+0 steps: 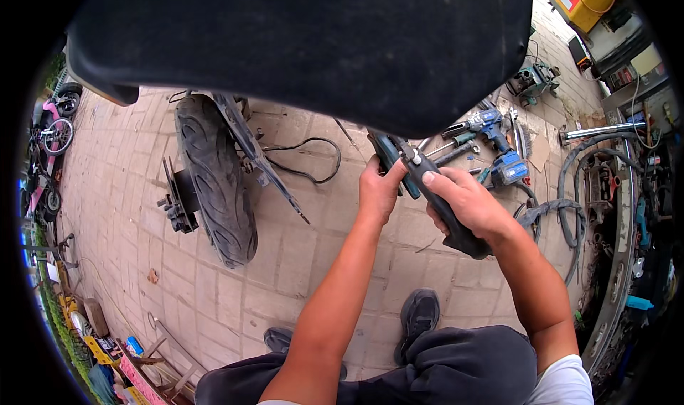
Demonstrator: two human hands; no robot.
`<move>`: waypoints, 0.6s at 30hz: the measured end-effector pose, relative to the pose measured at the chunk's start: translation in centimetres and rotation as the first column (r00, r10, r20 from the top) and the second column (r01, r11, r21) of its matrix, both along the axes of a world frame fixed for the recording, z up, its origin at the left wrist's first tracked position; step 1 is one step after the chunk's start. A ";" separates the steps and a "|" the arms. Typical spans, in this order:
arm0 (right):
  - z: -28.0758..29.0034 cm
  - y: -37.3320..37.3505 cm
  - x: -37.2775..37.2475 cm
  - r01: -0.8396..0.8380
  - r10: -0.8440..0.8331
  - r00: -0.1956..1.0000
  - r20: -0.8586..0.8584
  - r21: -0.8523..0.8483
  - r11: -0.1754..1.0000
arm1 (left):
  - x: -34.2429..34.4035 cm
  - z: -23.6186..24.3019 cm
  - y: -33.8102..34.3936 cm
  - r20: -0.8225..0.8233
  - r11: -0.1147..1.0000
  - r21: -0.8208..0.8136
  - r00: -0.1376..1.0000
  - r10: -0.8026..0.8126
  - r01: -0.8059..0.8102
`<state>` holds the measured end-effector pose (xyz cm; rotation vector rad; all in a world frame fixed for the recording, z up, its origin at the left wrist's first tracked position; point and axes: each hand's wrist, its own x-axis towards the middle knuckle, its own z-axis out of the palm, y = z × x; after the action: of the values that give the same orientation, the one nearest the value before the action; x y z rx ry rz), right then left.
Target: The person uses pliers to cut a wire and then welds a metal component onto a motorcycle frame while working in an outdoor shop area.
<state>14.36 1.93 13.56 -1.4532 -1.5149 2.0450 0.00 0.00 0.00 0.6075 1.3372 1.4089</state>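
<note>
Looking down from the head camera, the right hand (467,204) is wrapping its fingers closed around a black power tool (434,195), thumb lying along the top of the body, the handle end sticking out below the palm. The left hand (377,190) is closing on the tool's front end, just under the edge of a big black scooter seat (299,42) that is filling the upper picture. What exactly the left fingertips are pinching there is hidden. To the left, a scooter rear wheel (214,180) is standing on the brick paving (128,191), with a loose black cable (306,159) lying beside it. Beyond the hands, a blue cordless driver (499,148) is lying among scattered tools, and black hoses (570,205) are curling at the right.
</note>
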 end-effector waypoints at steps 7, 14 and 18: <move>0.0 -0.1 -0.1 -0.031 0.031 0.999 0.020 0.025 0.999 | 0.0 -0.1 0.3 0.045 1.000 0.025 0.999 0.007 -0.008; 0.3 -0.2 -0.2 -0.028 0.027 0.999 0.036 0.042 0.999 | 0.0 -0.5 0.3 0.054 0.999 0.044 0.998 0.013 -0.015; 0.3 -0.2 -0.2 -0.023 0.022 0.999 0.038 0.036 0.999 | 0.1 -0.4 0.3 0.075 0.999 0.030 0.997 0.013 -0.015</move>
<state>14.18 1.74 13.87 -1.4756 -1.5819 2.0023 0.11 0.26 -0.43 0.5613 1.2652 1.4518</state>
